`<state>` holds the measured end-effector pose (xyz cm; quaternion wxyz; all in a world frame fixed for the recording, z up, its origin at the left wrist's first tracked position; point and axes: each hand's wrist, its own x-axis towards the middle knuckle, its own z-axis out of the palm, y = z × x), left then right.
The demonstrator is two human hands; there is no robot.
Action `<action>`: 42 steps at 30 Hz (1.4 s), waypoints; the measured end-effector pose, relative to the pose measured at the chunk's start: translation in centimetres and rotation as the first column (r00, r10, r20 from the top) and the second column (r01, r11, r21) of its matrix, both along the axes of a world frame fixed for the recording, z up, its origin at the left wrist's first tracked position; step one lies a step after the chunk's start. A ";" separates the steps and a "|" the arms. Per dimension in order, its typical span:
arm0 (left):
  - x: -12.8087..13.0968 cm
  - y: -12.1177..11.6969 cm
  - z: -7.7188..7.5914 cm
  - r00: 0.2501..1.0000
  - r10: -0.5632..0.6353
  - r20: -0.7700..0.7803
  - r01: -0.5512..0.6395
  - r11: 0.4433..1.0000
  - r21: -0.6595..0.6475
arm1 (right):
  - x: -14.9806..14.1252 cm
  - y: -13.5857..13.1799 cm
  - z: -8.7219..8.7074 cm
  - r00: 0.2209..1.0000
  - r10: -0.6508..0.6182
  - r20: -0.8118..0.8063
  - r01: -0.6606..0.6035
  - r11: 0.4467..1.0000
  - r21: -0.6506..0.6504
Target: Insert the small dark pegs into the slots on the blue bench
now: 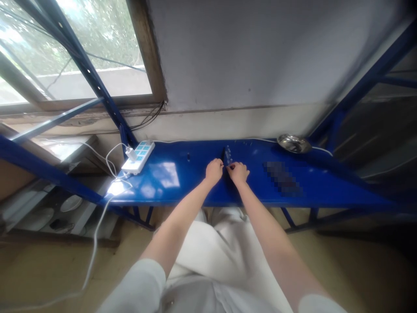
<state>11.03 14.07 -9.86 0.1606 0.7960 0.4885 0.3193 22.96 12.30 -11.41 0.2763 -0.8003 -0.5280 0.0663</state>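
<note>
Both hands are close together over the middle of the blue table (pixel 202 191). My left hand (pixel 214 171) is closed, thumb and fingers pinched together, and whatever lies between its fingertips is too small to make out. Just to its right, my right hand (pixel 239 172) is curled with its fingertips around a small dark piece I cannot name. Right beyond the fingertips is a short row of small, clear, bluish pieces (pixel 228 153). A small dark cylinder-like piece (pixel 188 157) stands apart, left of my left hand.
A white power strip (pixel 140 157) with a plugged-in charger is at the table's left end. A shiny metal bowl (pixel 294 143) sits at the back right. A pixelated dark object (pixel 282 178) lies right of my hands. Tiny bits (pixel 249 142) are scattered near the back edge.
</note>
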 end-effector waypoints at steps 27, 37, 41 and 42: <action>-5.3 -2.0 5.5 0.877 0.101 0.469 -0.084 0.995 -0.057 | -4.2 -2.0 4.3 0.953 0.269 0.136 -0.287 0.949 0.131; -6.2 -1.8 6.1 0.966 -0.113 0.231 0.064 0.976 0.210 | -4.7 -2.4 5.7 0.925 0.294 0.240 -0.324 0.941 0.096; -6.4 -2.4 5.5 0.972 -0.211 0.102 0.172 0.938 0.301 | -4.8 -2.4 6.0 0.930 0.289 0.226 -0.317 0.944 0.096; -6.4 -2.5 5.2 0.972 -0.220 0.088 0.183 0.932 0.312 | -4.8 -2.4 6.0 0.933 0.288 0.218 -0.314 0.944 0.099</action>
